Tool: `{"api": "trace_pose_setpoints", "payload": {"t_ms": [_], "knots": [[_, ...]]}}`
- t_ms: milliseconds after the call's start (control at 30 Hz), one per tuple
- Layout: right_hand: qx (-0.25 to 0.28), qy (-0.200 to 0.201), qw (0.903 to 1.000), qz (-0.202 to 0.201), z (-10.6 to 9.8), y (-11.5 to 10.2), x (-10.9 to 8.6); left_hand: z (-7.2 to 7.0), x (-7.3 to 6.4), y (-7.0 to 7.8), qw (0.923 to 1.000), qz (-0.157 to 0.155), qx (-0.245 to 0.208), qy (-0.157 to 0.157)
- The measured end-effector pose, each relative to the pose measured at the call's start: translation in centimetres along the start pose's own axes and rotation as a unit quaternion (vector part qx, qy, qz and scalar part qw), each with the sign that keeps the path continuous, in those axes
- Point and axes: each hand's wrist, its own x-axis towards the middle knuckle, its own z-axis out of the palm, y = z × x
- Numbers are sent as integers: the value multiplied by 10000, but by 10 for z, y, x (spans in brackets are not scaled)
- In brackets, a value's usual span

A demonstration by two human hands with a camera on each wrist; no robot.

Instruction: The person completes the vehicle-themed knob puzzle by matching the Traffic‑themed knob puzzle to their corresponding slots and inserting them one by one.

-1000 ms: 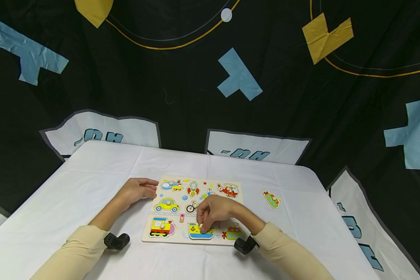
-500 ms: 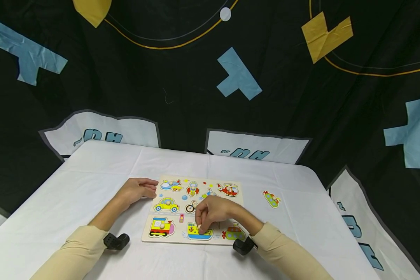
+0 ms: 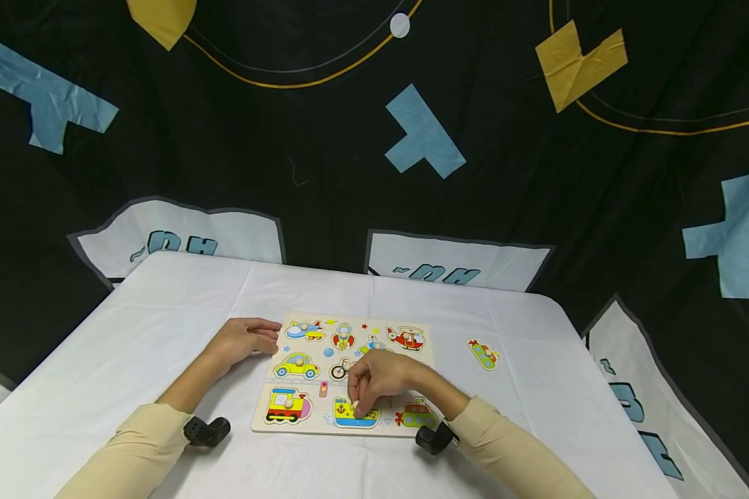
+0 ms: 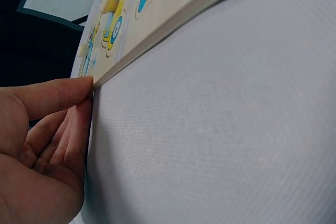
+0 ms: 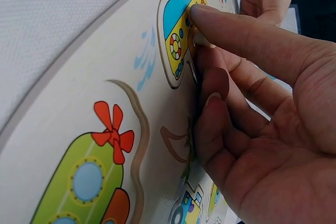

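Note:
In the head view a wooden peg puzzle board [image 3: 320,417] lies on the white table. My right hand [image 3: 383,374] pinches the small knob of the blue-and-yellow ship piece [image 3: 343,420], which lies in its recess at the bottom middle. The right wrist view shows the thumb on the ship [image 5: 179,9] by its knob. My left hand [image 3: 236,342] rests at the board's left edge, thumb tip touching the rim [image 4: 131,59] in the left wrist view, fingers lying along it. Off to the right lies a loose green submarine piece [image 3: 485,355].
The board's submarine recess [image 3: 419,416] shows a printed picture at lower right. A train [image 3: 288,405], car [image 3: 296,365], plane [image 3: 306,330], rocket [image 3: 343,337] and helicopter [image 3: 407,338] sit in the board. White cloth covers the table [image 3: 162,312]; a black patterned curtain [image 3: 324,173] hangs behind.
The ship piece has shifted slightly left and settled down into its recess, my right hand moving with it. My left hand has stayed at the board's edge.

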Motion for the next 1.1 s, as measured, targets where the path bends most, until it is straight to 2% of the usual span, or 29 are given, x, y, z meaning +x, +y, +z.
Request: {"api": "trace_pose_setpoints", "payload": {"t_ms": [567, 900, 1100], "knots": [[19, 51, 10000, 45, -4, 1, -5, 0, 1, -1, 10000, -37, -9, -19], [398, 618, 9973, -41, -27, 11, -18, 0, 4, -3, 10000, -7, -24, -15], [516, 1040, 9930, 229, -43, 22, -31, 1, 3, -2, 10000, -10, 9, 1]]}}
